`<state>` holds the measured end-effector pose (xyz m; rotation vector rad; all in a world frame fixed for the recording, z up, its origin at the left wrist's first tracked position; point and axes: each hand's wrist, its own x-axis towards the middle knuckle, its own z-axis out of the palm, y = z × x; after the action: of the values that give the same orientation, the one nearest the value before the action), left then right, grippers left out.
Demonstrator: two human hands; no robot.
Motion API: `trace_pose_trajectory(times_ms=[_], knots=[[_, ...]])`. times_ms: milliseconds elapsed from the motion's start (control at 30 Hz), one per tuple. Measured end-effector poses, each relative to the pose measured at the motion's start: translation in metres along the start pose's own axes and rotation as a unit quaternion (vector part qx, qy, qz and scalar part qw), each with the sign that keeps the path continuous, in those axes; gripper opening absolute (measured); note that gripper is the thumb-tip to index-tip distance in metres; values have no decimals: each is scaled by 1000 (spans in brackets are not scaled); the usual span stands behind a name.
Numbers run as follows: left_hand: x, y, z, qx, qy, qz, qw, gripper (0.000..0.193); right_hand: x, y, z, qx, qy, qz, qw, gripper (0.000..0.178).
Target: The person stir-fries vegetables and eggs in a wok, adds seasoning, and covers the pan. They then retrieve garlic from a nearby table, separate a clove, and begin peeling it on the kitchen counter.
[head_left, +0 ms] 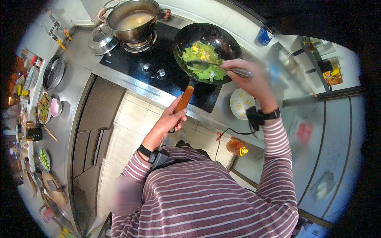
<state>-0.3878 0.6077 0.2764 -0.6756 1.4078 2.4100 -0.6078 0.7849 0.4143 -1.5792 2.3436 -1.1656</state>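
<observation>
My left hand is wrapped round the wooden handle of a black wok. The wok sits on the right side of the black gas hob, its handle pointing toward me. Pale green sliced vegetables and yellow-and-white bits of egg lie in it. Over the wok's right rim, my right hand grips a spatula by its long handle. The spatula's head reaches into the food and is partly hidden there.
A steel pot of cloudy liquid stands on the left burner, with a lid beside it. Right of the hob lies a flower-patterned plate. Dishes line the left counter. An oil bottle stands low at the right, near a cable.
</observation>
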Motion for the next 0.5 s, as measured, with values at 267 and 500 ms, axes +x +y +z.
trace_pose_trajectory(times_ms=[267, 500], knots=[[1, 0, 1, 4, 1, 7, 1000, 71, -16, 29, 14, -29, -49, -5, 998, 21], [1, 0, 0, 6, 7, 7, 1000, 69, -32, 54, 1, -73, 56, 119, 989, 22]])
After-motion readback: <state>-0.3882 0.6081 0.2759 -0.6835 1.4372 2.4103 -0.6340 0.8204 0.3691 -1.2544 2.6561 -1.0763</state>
